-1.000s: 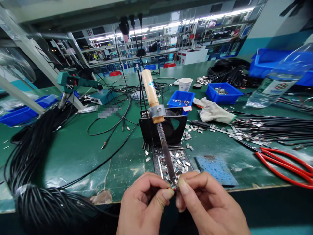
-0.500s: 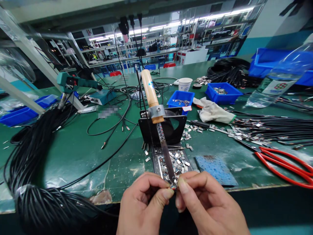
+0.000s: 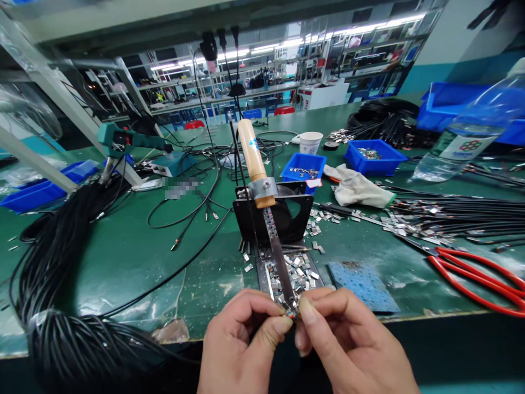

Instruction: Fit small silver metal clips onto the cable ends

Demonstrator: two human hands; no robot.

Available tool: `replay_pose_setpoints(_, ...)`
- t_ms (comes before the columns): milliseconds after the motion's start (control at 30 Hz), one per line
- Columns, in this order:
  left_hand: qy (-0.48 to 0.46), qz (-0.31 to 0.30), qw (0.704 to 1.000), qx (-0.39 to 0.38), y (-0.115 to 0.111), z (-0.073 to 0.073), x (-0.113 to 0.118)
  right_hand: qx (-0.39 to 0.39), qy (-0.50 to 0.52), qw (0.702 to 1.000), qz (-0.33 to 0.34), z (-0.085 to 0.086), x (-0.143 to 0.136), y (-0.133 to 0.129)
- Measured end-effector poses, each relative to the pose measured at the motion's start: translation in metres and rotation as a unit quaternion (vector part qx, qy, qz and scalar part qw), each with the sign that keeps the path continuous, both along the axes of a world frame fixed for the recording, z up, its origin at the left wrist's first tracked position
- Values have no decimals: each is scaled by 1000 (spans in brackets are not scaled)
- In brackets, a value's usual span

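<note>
**Small part pinched at the iron's tip**

I see a tiny, mostly hidden part (image 3: 292, 314) at the soldering iron (image 3: 270, 227) tip, bench's near edge. My left hand (image 3: 241, 350) and right hand (image 3: 344, 350) pinch it closed, above the clip tray (image 3: 262, 273).

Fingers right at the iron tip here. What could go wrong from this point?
1. Burn: left hand and right hand pinch a small part right at the soldering iron tip; a slip likely puts fingertips on hot metal.
2. The part may drop among the loose metal clips below and get lost.
3. The black cable bundle hangs over the bench edge; its drag could tug the work.
</note>
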State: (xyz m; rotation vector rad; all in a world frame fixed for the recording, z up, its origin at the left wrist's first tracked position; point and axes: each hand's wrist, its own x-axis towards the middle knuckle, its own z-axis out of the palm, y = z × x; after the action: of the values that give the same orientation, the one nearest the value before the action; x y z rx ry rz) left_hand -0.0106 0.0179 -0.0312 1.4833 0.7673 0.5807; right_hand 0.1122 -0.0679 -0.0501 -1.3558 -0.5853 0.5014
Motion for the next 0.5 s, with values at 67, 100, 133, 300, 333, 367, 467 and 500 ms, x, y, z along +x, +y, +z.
replay_pose_setpoints(67, 0, -4, 1000, -6, -1, 0, -1, 2, -2, 1000, -4, 0, -1, 2)
replay_pose_setpoints(100, 1, -4, 1000, -10, -1, 0, -1, 2, -2, 1000, -5, 0, -1, 2)
replay_pose_setpoints(133, 1, -4, 1000, -13, -1, 0, -1, 3, -1, 1000, -4, 0, -1, 2)
replay_pose_setpoints(300, -7, -1, 1000, -2, -1, 0, 0, 4, 5, 999, 44, -3, -1, -3)
replay_pose_setpoints(333, -8, 0, 1000, 0, -1, 0, 0, 5, 3, 998, 63, -4, 0, -4)
replay_pose_setpoints(367, -8, 3, 1000, 1, -1, 0, 0, 7, 1, 997, 79, -4, 0, -5)
replay_pose_setpoints(467, -9, 11, 1000, 9, -2, 0, 1, 16, 14, 996, 91, -1, -3, -5)
replay_pose_setpoints(500, -11, 12, 1000, 13, -3, 1, 1, 17, 33, 997, 73, 1, -5, -5)
